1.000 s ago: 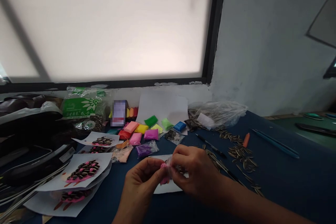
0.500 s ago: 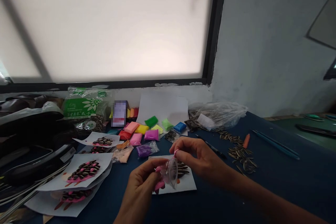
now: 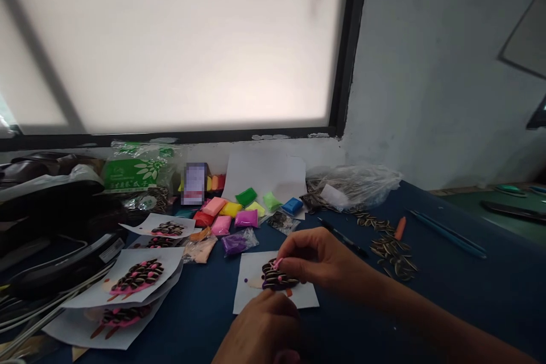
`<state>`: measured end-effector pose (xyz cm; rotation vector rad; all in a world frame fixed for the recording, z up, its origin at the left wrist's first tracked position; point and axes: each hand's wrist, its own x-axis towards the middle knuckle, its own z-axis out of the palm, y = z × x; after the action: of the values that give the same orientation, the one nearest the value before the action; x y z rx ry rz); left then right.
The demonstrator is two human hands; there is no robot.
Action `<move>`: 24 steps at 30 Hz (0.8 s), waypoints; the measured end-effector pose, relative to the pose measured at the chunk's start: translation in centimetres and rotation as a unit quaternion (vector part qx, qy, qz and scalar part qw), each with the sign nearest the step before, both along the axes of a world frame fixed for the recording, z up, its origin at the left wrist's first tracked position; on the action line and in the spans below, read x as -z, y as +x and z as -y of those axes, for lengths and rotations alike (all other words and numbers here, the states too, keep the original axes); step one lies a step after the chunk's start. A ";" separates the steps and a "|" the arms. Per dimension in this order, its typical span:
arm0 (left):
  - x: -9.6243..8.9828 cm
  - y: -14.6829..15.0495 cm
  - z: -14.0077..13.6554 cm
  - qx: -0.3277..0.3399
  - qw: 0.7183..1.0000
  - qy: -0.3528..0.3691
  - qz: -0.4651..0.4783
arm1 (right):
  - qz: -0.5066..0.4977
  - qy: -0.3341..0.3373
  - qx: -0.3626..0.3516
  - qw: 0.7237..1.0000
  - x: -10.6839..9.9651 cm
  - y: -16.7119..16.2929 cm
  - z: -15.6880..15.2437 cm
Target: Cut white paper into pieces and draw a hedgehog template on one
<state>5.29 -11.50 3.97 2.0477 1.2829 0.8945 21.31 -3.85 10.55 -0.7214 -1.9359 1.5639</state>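
Note:
My right hand is closed in a pinch on a small bit of pink clay, right over the hedgehog picture. That picture is a white card with a body of striped sunflower seeds on dark purple clay, a pale snout and pink dots. My left hand lies curled at the card's lower edge, its fingers mostly hidden. Beneath it a bit of the pink clay packet shows.
Finished-looking seed hedgehog cards are stacked at left, beside cables and a black object. Coloured clay packets lie behind the card. Loose sunflower seeds, an orange stick of clay, a pen and blue tweezers-like tool lie right.
My hands have drawn the pink clay and its clear bag apart. The left hand has come down toward me, and the right has lowered its pink bit onto the seeds.

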 end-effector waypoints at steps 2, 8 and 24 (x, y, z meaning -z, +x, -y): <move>-0.6 -0.4 -0.5 -0.037 0.996 -0.052 0.059 | 0.015 0.010 -0.019 1.000 -0.1 0.2 -0.1; -2.3 -1.8 -1.2 -0.033 0.920 -0.239 0.309 | 0.093 0.100 -0.020 0.990 -0.2 0.3 0.0; -1.5 -2.3 -2.3 0.005 0.852 -0.332 0.405 | 0.209 0.562 0.008 0.801 0.7 0.0 0.3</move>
<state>2.99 -9.15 5.48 0.9518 0.8996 0.9701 21.36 -4.19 9.86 -0.5211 -2.6426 0.0086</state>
